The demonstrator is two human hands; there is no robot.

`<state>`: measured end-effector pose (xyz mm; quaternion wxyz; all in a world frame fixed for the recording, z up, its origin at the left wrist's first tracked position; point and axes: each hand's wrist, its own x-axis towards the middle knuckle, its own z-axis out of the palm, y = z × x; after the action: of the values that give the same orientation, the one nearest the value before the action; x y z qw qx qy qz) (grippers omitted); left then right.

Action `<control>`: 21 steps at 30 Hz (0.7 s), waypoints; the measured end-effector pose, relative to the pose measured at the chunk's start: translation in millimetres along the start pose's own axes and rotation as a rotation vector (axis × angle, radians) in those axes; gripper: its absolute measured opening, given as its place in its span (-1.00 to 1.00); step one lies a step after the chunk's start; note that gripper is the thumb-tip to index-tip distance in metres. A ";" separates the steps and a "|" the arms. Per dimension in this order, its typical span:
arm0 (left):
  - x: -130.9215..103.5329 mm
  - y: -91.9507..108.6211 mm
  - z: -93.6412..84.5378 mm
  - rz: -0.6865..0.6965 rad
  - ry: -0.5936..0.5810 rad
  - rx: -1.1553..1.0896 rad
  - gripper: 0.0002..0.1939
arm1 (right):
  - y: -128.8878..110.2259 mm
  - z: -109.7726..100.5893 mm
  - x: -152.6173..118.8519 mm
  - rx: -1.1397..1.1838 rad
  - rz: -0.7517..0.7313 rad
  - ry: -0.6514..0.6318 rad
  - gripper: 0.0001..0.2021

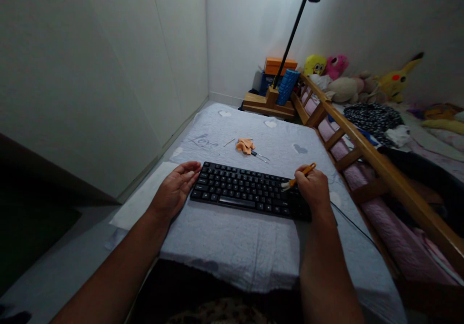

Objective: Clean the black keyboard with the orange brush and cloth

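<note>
A black keyboard [239, 188] lies on the cloth-covered table, slightly slanted. At its left end my left hand [177, 186] rests on its side, fingers loosely extended against the keyboard's edge, gripping nothing. My right hand [313, 186] is closed around a brush with an orange handle [309, 169]. The pale bristles [286, 186] are at the keys on the right part of the keyboard. Behind the keyboard sit a crumpled orange cloth [245, 145], a small dark-handled tool with metal prongs [260, 156] and a thin stick [229, 142].
The table [232, 237] has a pale patterned cover. A cable [357, 230] runs off to the right. A wooden bed rail [384, 169] borders the right side, with plush toys beyond. A lamp stand [293, 34] rises behind; white cabinets [119, 63] stand left.
</note>
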<state>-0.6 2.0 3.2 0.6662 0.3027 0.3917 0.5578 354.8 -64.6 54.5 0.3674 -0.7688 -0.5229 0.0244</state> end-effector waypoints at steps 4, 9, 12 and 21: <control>-0.5 0.5 1.6 0.004 0.010 0.004 -0.73 | -2.9 -10.1 -6.6 0.111 -0.024 -0.039 -0.79; 0.0 1.0 1.4 0.004 0.012 0.005 -0.71 | -12.9 2.8 -25.7 0.440 0.000 -0.213 -0.74; 0.1 1.2 1.4 0.000 0.022 0.008 -0.72 | -14.6 17.5 -32.5 0.498 0.005 -0.270 -0.73; -1.8 2.6 3.2 -0.004 0.008 0.028 -0.70 | -12.7 19.5 -32.4 0.171 -0.074 -0.068 -0.78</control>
<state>0.7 0.9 7.3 0.6613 0.3092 0.4028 0.5521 321.9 -78.4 36.5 0.4143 -0.7134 -0.5592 0.0817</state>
